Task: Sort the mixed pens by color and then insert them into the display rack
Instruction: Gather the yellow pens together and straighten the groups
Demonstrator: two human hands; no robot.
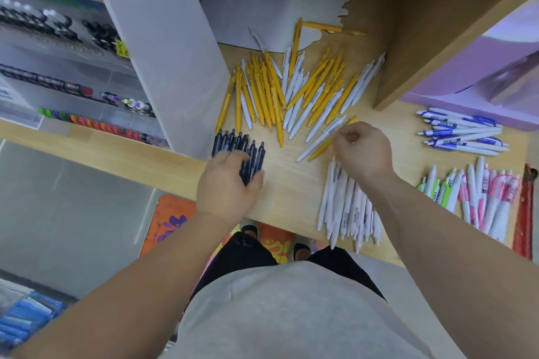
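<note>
A mixed heap of yellow and white pens (291, 90) lies fanned out on the wooden counter (285, 198). My left hand (227, 183) rests on a small row of dark navy pens (233, 141), its fingers curled round their near ends. My right hand (363, 151) hovers at the heap's near edge with fingertips pinched at a white pen (320, 140) lying beside a yellow one. Below that hand lies a sorted pile of white pens (347, 207). The display rack (73, 87) with rows of pens stands to the left.
Sorted piles sit at the right: white-and-blue pens (463, 132), green-and-white pens (437, 186) and pink-and-white pens (490, 198). A white upright panel (163, 46) borders the heap on the left, a wooden box wall (431, 32) on the right. A red strip (525, 213) lies at the counter's right end.
</note>
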